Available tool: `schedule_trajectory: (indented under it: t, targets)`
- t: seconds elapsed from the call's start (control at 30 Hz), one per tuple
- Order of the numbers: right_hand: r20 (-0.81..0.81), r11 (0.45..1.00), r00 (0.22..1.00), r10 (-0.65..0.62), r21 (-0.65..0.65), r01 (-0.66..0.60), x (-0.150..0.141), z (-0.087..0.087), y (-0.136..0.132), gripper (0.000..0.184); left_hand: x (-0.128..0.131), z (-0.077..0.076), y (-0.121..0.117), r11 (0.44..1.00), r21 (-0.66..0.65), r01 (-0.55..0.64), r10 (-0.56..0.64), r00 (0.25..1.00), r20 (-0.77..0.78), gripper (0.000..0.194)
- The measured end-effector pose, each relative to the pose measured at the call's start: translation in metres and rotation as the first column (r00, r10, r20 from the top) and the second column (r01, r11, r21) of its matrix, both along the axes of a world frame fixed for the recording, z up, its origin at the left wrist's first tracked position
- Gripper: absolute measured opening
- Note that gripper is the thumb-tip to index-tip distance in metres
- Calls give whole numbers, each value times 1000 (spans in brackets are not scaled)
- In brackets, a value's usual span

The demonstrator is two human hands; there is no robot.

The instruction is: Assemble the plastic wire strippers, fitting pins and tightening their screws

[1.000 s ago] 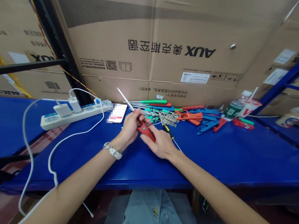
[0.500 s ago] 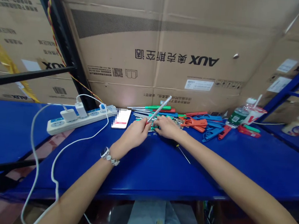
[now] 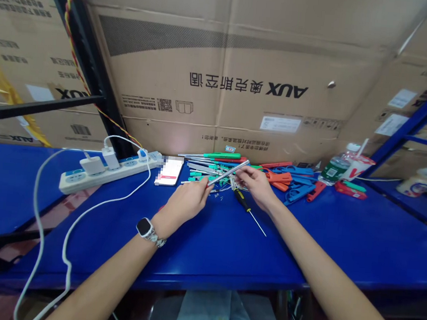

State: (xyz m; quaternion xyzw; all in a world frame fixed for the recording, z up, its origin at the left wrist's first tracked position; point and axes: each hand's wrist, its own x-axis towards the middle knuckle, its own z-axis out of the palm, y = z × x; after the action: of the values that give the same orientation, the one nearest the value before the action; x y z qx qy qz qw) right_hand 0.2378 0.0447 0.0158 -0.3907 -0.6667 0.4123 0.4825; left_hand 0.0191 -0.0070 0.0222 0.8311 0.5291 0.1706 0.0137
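Note:
My left hand (image 3: pixel 187 202) is closed round the red handle of a tool whose long silver shaft (image 3: pixel 229 172) slants up to the right. My right hand (image 3: pixel 258 181) has its fingertips pinched at the shaft's far tip; whether something small sits between them I cannot make out. Just beyond both hands lies a heap of metal rods and green-handled tools (image 3: pixel 216 167). A black-and-yellow screwdriver (image 3: pixel 248 210) lies on the blue bench (image 3: pixel 304 237) right below my right wrist.
Orange, blue and red plastic handles (image 3: pixel 290 181) lie right of the heap. A phone (image 3: pixel 169 171), a white power strip (image 3: pixel 103 173) with chargers and a loose cable (image 3: pixel 77 218) sit left. A bottle (image 3: pixel 334 165) and a cup (image 3: pixel 355 165) stand at the right. Cardboard boxes (image 3: pixel 242 83) wall the back.
The red-handled tool swung from pointing up-left to up-right. My right hand left its handle, reached into the heap, then drew back to the shaft's tip.

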Motion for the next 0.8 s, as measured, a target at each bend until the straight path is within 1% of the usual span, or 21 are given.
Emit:
schedule_trajectory:
  t: [0.07, 0.13, 0.17, 0.23, 0.33, 0.43, 0.53, 0.6, 0.67, 0.8]
  targets:
    - [-220, 995, 973, -65, -86, 47, 7, -3, -10, 44, 1, -2, 0, 1000, 10, 8, -8, 1000, -18, 31]
    - [-373, 988, 922, -102, -149, 49, 10, -4, -18, 45, 1, -3, -1, 1000, 12, 8, -7, 998, -70, 31]
    - [-420, 986, 901, -105, -162, 39, 11, -3, -20, 44, 2, -3, -2, 1000, 9, 5, -4, 994, -105, 32]
    - [-458, 987, 884, -98, -157, 28, 12, -1, -22, 40, 1, -3, -3, 1000, 5, -3, 4, 986, -169, 33]
    - [-396, 993, 914, -92, -102, 56, 12, 0, -23, 34, -2, -1, -5, 1000, 2, -19, 19, 973, -229, 34]
    - [-239, 994, 965, -105, 10, 110, 11, -2, -25, 34, -5, -1, -6, 1000, -6, -18, 16, 964, -265, 36]
    - [-131, 987, 984, -122, 87, 135, 9, -5, -26, 37, -6, -2, -7, 1000, -8, -21, 18, 960, -281, 37]
    - [-120, 988, 986, -115, 87, 126, 9, -7, -26, 39, -7, -2, -8, 1000, -6, -21, 19, 958, -287, 37]
    - [-134, 994, 987, -84, 60, 93, 10, -7, -26, 40, -7, -1, -8, 1000, -3, -19, 17, 956, -293, 37]
    - [-215, 999, 976, -17, -51, 6, 12, -5, -26, 42, -8, -1, -9, 1000, 10, -9, 12, 954, -299, 36]
